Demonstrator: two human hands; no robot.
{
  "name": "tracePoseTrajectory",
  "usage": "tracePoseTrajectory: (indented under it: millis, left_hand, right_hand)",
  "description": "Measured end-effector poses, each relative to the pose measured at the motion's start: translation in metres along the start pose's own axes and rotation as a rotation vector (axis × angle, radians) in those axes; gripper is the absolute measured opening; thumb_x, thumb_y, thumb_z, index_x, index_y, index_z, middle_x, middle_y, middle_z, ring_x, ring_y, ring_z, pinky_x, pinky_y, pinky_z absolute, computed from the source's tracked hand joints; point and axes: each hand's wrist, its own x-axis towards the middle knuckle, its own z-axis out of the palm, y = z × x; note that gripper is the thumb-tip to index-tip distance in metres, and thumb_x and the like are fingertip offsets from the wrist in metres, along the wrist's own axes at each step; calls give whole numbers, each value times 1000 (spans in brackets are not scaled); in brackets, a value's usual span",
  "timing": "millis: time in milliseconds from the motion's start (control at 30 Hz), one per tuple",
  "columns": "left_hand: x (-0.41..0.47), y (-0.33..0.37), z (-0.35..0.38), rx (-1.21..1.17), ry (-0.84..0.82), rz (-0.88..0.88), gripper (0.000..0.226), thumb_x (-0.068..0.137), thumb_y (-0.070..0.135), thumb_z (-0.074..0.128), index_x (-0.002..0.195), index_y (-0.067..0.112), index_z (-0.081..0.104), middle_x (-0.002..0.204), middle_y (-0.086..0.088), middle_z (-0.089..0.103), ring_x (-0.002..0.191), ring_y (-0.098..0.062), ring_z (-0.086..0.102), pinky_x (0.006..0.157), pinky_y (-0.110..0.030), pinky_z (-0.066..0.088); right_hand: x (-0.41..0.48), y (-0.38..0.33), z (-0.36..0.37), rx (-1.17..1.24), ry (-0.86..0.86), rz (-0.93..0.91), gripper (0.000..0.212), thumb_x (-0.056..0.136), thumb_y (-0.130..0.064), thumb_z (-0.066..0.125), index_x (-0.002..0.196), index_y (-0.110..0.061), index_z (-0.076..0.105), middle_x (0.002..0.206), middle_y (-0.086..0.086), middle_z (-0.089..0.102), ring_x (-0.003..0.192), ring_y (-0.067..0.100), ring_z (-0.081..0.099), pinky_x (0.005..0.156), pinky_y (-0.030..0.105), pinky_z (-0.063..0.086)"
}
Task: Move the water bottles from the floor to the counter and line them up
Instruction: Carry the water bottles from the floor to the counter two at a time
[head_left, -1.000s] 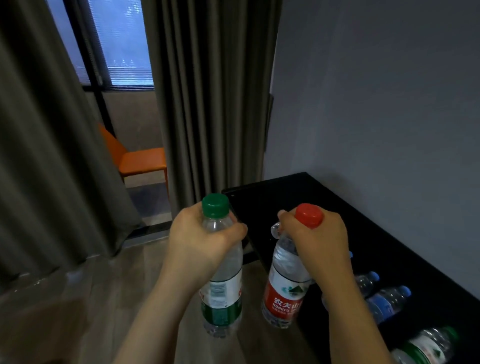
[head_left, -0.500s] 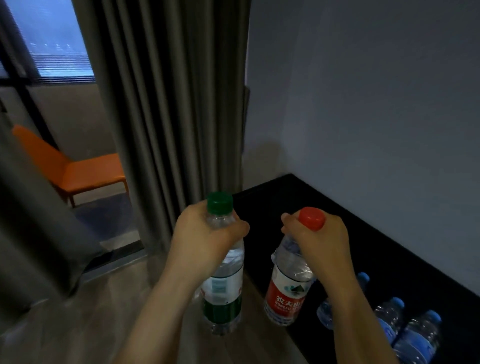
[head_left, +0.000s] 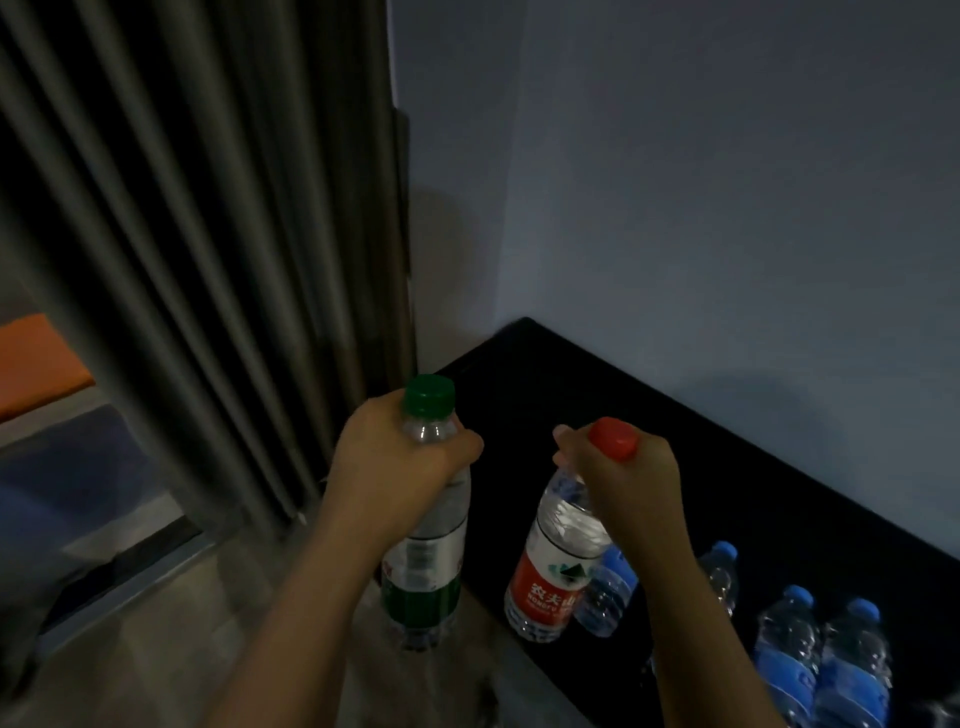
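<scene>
Nearest on my feed, the left hand (head_left: 395, 467) is wrapped round the neck of the green-capped bottle (head_left: 423, 571), held upright over the floor (head_left: 156, 649) just off the counter's corner. The right hand (head_left: 623, 483) clasps the red-capped bottle (head_left: 550, 571) just under its cap, slightly tilted at the front edge of the black counter (head_left: 571, 384). Behind that forearm, blue-capped bottles (head_left: 789, 644) stand in a row on the counter, with the grey wall (head_left: 727, 208) and dark curtain (head_left: 208, 234) beyond.
</scene>
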Motion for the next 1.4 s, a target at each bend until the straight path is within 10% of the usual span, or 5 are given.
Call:
tracePoseTrajectory:
  millis: [500, 800, 1400]
  left_hand:
    - [157, -64, 79, 36, -206, -151, 24, 73, 11, 74, 71, -9, 61, 70, -23, 65, 67, -32, 64, 63, -38, 51]
    - [233, -128, 120, 62, -426, -386, 26, 75, 10, 71, 58, 4, 53, 57, -7, 53, 55, -18, 50, 58, -29, 40]
    - [290, -222, 204, 385, -761, -395, 33, 76, 22, 72, 52, 13, 50, 56, -5, 51, 59, -24, 53, 58, -27, 39]
  right_hand:
    - [146, 70, 48, 2, 43, 178, 40, 85, -23, 68, 76, 15, 60, 75, 31, 62, 56, 28, 55, 47, 17, 43]
    - [195, 132, 84, -24, 158, 501, 35, 79, -23, 71, 58, -1, 54, 56, 12, 55, 55, 23, 55, 60, 41, 51]
    - [247, 212, 109, -93, 247, 869, 24, 82, -31, 69, 70, -12, 61, 69, 6, 66, 71, 22, 68, 74, 38, 56]
